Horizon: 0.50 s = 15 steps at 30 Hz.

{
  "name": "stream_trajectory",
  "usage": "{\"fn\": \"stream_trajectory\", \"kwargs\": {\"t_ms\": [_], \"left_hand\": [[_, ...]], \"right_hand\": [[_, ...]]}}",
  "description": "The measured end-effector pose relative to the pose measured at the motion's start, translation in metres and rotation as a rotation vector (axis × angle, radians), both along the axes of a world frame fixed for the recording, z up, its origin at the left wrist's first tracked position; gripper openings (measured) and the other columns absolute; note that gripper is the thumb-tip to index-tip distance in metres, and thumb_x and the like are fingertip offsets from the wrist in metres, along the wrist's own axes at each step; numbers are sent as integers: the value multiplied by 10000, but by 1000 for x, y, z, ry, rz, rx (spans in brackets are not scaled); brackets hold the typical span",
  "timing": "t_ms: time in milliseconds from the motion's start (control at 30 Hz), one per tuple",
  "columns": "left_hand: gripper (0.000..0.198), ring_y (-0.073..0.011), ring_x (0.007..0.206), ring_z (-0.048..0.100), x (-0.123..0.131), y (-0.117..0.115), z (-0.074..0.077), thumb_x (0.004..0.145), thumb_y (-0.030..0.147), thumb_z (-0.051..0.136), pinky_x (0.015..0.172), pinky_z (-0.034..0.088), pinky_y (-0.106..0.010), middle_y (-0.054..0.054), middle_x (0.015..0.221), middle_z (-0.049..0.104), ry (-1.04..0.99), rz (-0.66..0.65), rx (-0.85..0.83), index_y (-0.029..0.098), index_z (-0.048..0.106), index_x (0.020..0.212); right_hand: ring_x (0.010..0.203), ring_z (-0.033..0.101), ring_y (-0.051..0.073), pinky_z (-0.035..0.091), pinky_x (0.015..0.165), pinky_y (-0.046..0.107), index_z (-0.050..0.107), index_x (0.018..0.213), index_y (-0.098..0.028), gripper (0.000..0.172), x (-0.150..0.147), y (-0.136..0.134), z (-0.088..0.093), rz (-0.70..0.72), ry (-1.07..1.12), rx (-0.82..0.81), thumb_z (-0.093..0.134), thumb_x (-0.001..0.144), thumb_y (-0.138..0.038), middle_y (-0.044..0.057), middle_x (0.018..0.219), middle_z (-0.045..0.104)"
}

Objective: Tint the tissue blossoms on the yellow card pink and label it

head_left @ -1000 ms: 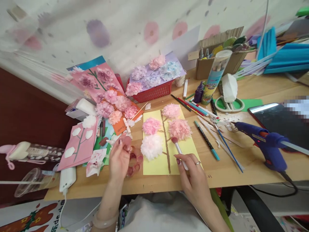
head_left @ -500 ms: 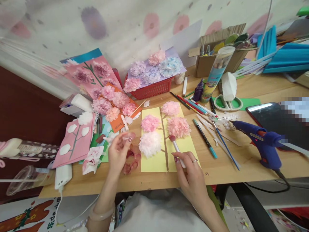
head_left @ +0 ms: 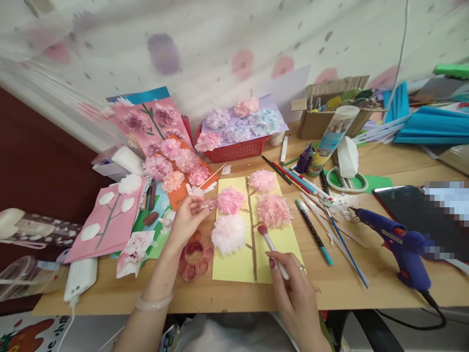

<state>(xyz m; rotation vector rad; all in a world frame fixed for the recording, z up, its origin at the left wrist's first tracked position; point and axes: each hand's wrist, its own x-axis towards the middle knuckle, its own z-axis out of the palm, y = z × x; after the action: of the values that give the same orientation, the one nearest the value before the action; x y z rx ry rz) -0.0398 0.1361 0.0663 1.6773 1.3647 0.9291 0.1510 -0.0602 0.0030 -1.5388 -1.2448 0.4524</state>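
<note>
A yellow card [head_left: 278, 242] with a brown stem and several pink and white tissue flowers [head_left: 230, 233] lies at the table's front. My right hand [head_left: 289, 276] pinches a white-handled brush [head_left: 269, 241], its pink bristles just over the card beside the stem. My left hand [head_left: 188, 217] is raised left of the card, fingers closed on a small clear object [head_left: 208, 204] that I cannot name. Below it sits a clear pink flower-shaped palette [head_left: 194, 256].
A blue glue gun [head_left: 394, 239] lies at the right with its cord over the edge. Pens and brushes [head_left: 315, 205] spread right of the card. A red basket [head_left: 234, 146] and flower cards [head_left: 161, 142] stand behind. A dark tablet [head_left: 406, 200] is far right.
My left hand lifted off the palette and moved up and right toward the flowers, holding a small clear thing. The brush hand stayed near the stem. The view shifted.
</note>
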Motion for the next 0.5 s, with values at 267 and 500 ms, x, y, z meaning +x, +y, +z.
{"fn": "stream_trajectory", "kwargs": {"t_ms": [267, 500], "left_hand": [[361, -223, 991, 704, -7, -24, 12, 782, 453, 707, 862, 579, -388, -83, 1075, 720, -125, -51, 18, 210, 596, 1026], [320, -250, 1112, 651, -1, -47, 5, 850, 325, 662, 1010, 479, -412, -53, 1155, 734, 139, -134, 105, 271, 710, 1162]], "right_hand": [[738, 626, 179, 479, 596, 271, 613, 1141, -247, 206, -1, 2, -1, 9, -49, 7, 459, 1011, -208, 31, 877, 622], [677, 587, 160, 435, 537, 248, 627, 1093, -227, 187, -2, 3, 4, -4, -51, -26, 465, 1006, -198, 23, 835, 605]]}}
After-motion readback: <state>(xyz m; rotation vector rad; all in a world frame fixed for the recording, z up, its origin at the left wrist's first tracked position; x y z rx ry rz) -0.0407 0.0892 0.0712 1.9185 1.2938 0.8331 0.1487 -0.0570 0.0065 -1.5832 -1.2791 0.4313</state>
